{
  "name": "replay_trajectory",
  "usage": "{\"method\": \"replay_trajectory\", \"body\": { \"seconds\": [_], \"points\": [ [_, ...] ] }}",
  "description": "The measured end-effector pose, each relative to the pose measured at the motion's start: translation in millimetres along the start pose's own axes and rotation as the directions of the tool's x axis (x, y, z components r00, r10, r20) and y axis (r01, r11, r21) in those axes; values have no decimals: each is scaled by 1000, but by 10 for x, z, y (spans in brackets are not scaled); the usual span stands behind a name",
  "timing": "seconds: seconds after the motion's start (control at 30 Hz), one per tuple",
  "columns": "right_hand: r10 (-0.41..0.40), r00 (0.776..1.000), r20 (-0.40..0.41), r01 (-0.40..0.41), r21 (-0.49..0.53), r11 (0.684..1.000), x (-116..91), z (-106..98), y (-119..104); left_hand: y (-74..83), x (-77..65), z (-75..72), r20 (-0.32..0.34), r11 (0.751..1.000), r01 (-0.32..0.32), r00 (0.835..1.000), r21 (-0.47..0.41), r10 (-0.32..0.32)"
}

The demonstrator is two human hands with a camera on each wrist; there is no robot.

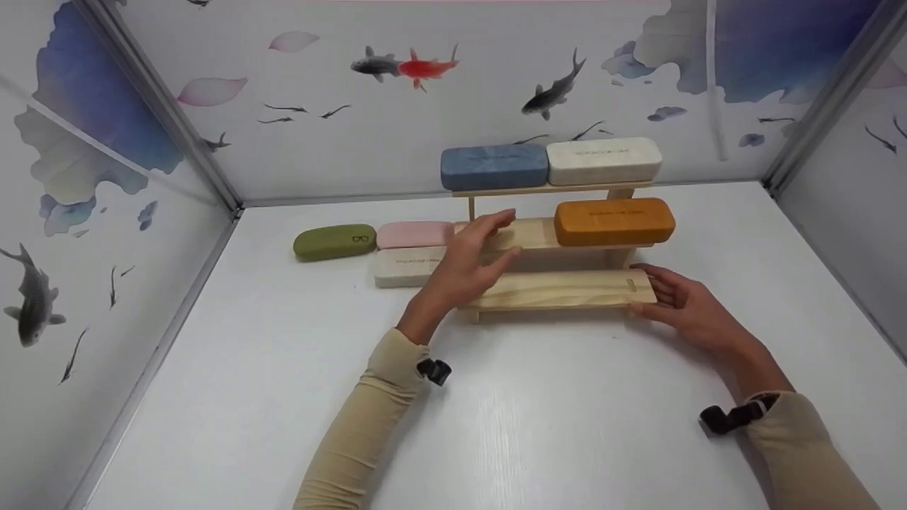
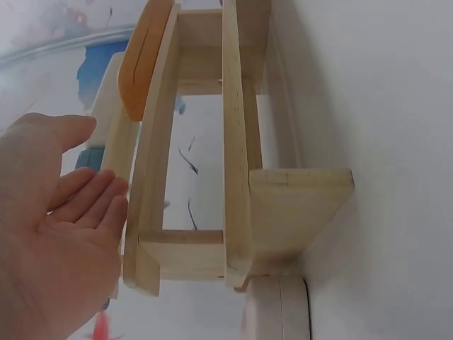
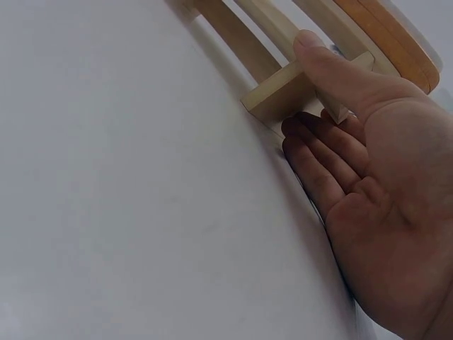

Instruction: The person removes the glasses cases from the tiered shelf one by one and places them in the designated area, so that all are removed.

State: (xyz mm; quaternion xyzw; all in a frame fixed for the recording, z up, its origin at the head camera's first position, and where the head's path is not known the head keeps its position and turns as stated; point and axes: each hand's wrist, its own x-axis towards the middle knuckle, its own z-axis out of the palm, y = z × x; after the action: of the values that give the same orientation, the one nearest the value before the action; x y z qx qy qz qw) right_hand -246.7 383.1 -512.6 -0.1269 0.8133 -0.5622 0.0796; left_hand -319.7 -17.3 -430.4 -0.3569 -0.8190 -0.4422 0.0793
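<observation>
A three-step wooden display stand (image 1: 560,290) is on the white table. My right hand (image 1: 691,312) holds the right end of its lowest step, thumb at the front edge and fingers around the back, as the right wrist view also shows. Over the left end of the middle step hovers my left hand (image 1: 464,265), fingers extended and nothing in them. An orange glasses case (image 1: 615,222) lies on the right of that middle step. The top step bears a blue case (image 1: 494,167) and a white case (image 1: 604,161) side by side.
Left of the stand lie a green glasses case (image 1: 334,242), a pink case (image 1: 414,234) and a cream case (image 1: 405,269), the last partly hidden by my left hand. Printed panels with fish (image 1: 553,92) enclose the table at the back and sides.
</observation>
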Motion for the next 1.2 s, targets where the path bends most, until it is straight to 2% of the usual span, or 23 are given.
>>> {"method": "replay_trajectory", "body": {
  "seconds": [0.43,0.7,0.9,1.2],
  "points": [
    [-2,1000,-2,2,-7,1000,0,-4,6,125,355,251,91,996,71,994,-57,-65],
    [7,1000,1,-7,-20,1000,-14,-15,-28,197,503,348,110,995,100,989,19,-102],
    [8,1000,-7,-8,-11,1000,-14,-9,-37,251,582,408,154,986,152,975,63,-160],
    [-7,1000,-5,7,-34,999,-16,-14,-15,304,629,505,173,970,220,957,104,-235]
  ]
}}
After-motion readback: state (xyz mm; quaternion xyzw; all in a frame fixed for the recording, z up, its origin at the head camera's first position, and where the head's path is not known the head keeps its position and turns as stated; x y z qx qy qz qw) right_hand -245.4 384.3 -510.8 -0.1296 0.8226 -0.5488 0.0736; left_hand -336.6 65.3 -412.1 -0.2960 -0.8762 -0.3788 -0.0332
